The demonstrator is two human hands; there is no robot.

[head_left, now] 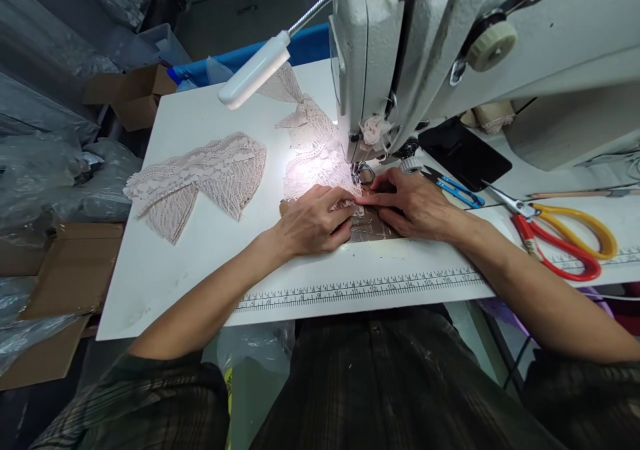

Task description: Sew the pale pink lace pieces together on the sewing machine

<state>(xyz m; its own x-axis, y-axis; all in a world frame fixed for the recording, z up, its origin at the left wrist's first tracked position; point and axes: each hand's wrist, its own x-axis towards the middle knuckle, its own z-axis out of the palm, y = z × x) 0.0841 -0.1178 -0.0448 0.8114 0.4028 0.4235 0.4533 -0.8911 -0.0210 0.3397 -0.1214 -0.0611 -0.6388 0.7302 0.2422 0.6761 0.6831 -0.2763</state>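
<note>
Pale pink lace fabric (320, 163) lies under the needle area of the sewing machine (370, 57), lit brightly by a lamp. My left hand (320, 220) rests on its near edge, fingers curled and pinched on the lace. Just right of the presser foot (361, 173), my right hand (413, 203) pinches the lace edge, its index fingertip meeting my left fingers. What lies beneath the fingertips is partly hidden. More lace trails behind, toward the back of the table. A separate lace piece (215, 170) lies flat on the left.
A white lamp (255, 70) hangs over the white table (200, 270). At right lie blue thread snips (460, 190), a black phone (465, 153) and scissors with red and yellow handles (560, 230). A printed ruler (360, 289) runs along the front edge. Cardboard boxes (75, 263) stand left.
</note>
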